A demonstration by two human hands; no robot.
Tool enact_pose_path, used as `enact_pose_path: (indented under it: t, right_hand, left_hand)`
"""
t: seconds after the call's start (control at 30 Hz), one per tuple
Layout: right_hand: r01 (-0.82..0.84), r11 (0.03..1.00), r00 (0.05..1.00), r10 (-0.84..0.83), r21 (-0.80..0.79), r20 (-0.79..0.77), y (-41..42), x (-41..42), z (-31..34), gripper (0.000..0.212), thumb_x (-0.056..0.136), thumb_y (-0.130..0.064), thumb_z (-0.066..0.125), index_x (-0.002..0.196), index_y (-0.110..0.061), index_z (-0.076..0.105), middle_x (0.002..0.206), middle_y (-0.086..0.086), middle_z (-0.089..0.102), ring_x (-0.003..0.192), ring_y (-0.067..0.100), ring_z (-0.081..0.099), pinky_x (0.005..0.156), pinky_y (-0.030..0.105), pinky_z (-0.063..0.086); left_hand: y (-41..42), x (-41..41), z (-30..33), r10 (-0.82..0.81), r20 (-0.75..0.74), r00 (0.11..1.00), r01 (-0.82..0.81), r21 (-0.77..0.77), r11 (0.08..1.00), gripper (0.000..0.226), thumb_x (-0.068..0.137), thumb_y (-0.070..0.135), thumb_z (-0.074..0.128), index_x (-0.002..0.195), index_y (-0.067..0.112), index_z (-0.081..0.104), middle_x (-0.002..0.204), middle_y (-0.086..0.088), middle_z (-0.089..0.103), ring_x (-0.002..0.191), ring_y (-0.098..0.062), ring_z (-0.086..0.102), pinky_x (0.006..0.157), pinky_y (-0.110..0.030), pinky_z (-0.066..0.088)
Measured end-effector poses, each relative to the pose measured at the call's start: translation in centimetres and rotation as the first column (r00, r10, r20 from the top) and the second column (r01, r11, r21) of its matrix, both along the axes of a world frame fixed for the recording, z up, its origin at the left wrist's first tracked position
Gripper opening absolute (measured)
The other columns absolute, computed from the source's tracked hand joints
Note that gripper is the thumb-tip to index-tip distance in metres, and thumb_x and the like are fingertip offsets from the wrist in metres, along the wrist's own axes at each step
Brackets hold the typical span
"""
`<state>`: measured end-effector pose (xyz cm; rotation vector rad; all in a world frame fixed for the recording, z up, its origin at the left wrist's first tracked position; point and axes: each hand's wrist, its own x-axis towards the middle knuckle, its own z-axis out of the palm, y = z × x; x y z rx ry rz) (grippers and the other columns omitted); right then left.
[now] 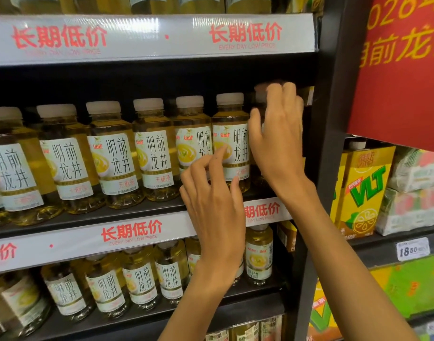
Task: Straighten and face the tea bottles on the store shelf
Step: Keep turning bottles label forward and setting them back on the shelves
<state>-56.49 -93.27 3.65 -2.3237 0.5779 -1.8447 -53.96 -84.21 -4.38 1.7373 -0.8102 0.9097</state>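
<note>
Your right hand [276, 134] grips the end bottle [259, 104] beside the shelf post [329, 119] to turn it; left hand [212, 193], fingers loosely curled, steadies its neighbour [232, 134].

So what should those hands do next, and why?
Probably turn the end bottle until its label faces out. The right hand is wrapped around it and hides its front, while the neighbouring bottle, touched by the left hand, already shows its label squarely.
</note>
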Motion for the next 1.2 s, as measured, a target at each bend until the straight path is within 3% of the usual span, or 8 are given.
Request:
enact_pose_path:
  t: [0.13,0.33,0.47,0.57,0.73,0.83,1.03,1.2]
  right_hand:
    - [-0.004,0.997,0.995,0.011,-0.073,0.096,1.2,-0.8,-0.3,0.025,0.092,-0.01,0.051,0.117,-0.004,0.054,0.122,0.015,0.051,0.111,0.025,0.048,0.091,0.029,0.039]
    - [-0.118,0.988,0.97,0.136,-0.098,0.202,2.5,-1.8,-1.1,0.026,0.093,-0.005,0.053,0.118,0.002,0.055,0.125,0.022,0.048,0.115,0.026,0.05,0.093,0.043,0.046]
    - [-0.192,0.975,0.945,0.215,-0.115,0.245,2.9,-2.8,-1.7,0.023,0.093,-0.002,0.056,0.115,0.004,0.059,0.122,0.023,0.051,0.115,0.015,0.044,0.097,0.035,0.043]
    - [-0.249,0.958,0.911,0.282,-0.144,0.302,3.5,-4.3,-1.8,0.022,0.093,-0.001,0.058,0.113,0.005,0.06,0.119,0.023,0.05,0.115,0.016,0.045,0.096,0.023,0.04]
    - [-0.455,0.888,0.843,0.454,-0.071,0.289,5.2,-6.9,-2.5,0.02,0.093,-0.004,0.058,0.113,-0.002,0.059,0.116,0.012,0.053,0.111,0.016,0.053,0.093,0.029,0.045]
    - [-0.633,0.769,0.748,0.579,0.087,0.325,6.6,-7.7,-3.4,0.021,0.093,-0.005,0.058,0.114,-0.008,0.058,0.116,0.011,0.057,0.105,0.014,0.059,0.085,0.025,0.049]
    - [-0.786,0.537,0.615,0.727,0.305,0.304,7.6,-8.2,-5.6,0.028,0.088,-0.016,0.066,0.115,-0.011,0.061,0.109,0.001,0.067,0.101,0.013,0.066,0.078,0.023,0.054]
    - [-0.834,-0.01,0.272,0.862,0.551,0.427,8.5,-7.6,-6.7,0.027,0.09,-0.026,0.049,0.114,-0.014,0.058,0.098,0.003,0.073,0.095,0.021,0.07,0.075,0.029,0.057]
  left_hand:
    - [0.6,0.1,-0.4,-0.119,-0.015,0.993,0.118,-0.022,0.993,0.04,0.088,0.005,0.063,0.126,0.013,0.057,0.118,-0.006,0.055,0.113,-0.018,0.045,0.097,-0.028,0.037]
    - [1.4,-0.8,-1.1,-0.268,-0.028,0.963,0.266,-0.071,0.961,0.035,0.089,0.001,0.06,0.123,0.011,0.057,0.118,-0.003,0.057,0.115,-0.016,0.049,0.1,-0.032,0.042]
    - [1.7,-1.3,-1.2,-0.403,-0.11,0.908,0.397,-0.076,0.915,0.042,0.089,0.004,0.062,0.128,0.015,0.053,0.122,0.006,0.052,0.119,-0.009,0.047,0.104,-0.027,0.04]
    - [2.2,-1.6,-1.3,-0.476,-0.166,0.864,0.476,-0.044,0.878,0.053,0.088,0.015,0.067,0.136,0.021,0.045,0.132,0.008,0.048,0.127,-0.004,0.043,0.107,-0.019,0.036]
    - [3.6,-2.6,-1.9,-0.581,-0.24,0.778,0.597,-0.007,0.802,0.072,0.078,0.058,0.058,0.14,0.031,0.034,0.14,0.015,0.043,0.129,0.001,0.041,0.105,-0.02,0.04]
    - [4.8,-3.1,-2.8,-0.63,-0.356,0.69,0.664,-0.033,0.747,0.08,0.075,0.052,0.068,0.142,0.032,0.03,0.131,0.013,0.054,0.118,-0.002,0.054,0.095,-0.029,0.051]
    - [8.5,-4.2,-6.0,-0.714,-0.502,0.488,0.737,-0.2,0.645,0.064,0.069,0.042,0.076,0.127,0.034,0.049,0.11,0.017,0.067,0.1,-0.003,0.066,0.08,-0.019,0.055]
    - [11.4,-4.4,-7.2,-0.775,-0.59,0.226,0.812,-0.326,0.484,0.043,0.069,0.028,0.075,0.109,0.031,0.058,0.1,0.02,0.072,0.095,0.002,0.067,0.071,-0.01,0.052]
